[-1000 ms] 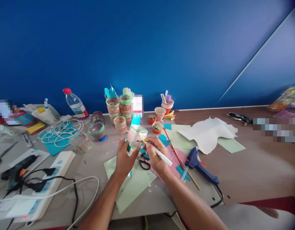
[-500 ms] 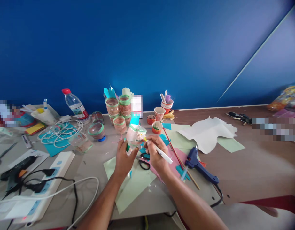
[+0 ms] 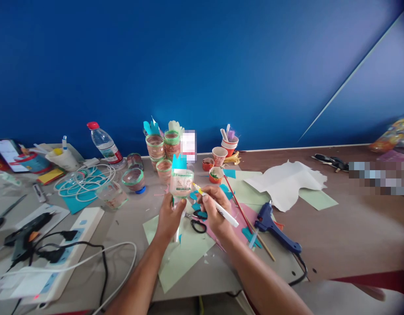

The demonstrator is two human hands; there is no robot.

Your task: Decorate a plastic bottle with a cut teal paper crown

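My left hand (image 3: 170,216) is closed around the lower end of a clear plastic cup-like piece (image 3: 182,184). Dark green and white markings run across its face, and a blue paper strip (image 3: 179,162) rises above it. A white stick-like part (image 3: 177,235) shows under that hand; whether it joins the cup I cannot tell. Between the fingers of my right hand (image 3: 216,208) is a white paint marker (image 3: 226,214), its yellow tip close to the cup's right side. Black-handled scissors (image 3: 198,225) lie on the table between my hands.
Pale green paper (image 3: 175,262) lies below my hands. To the right are a blue glue gun (image 3: 277,227) and torn white paper (image 3: 287,181). Decorated cups (image 3: 155,146) and a water bottle (image 3: 105,144) stand behind. A power strip (image 3: 70,249) with cables sits left.
The clear piece has turned in my left hand, so its marked face is now towards me. The marker's tip has come away from its surface slightly.
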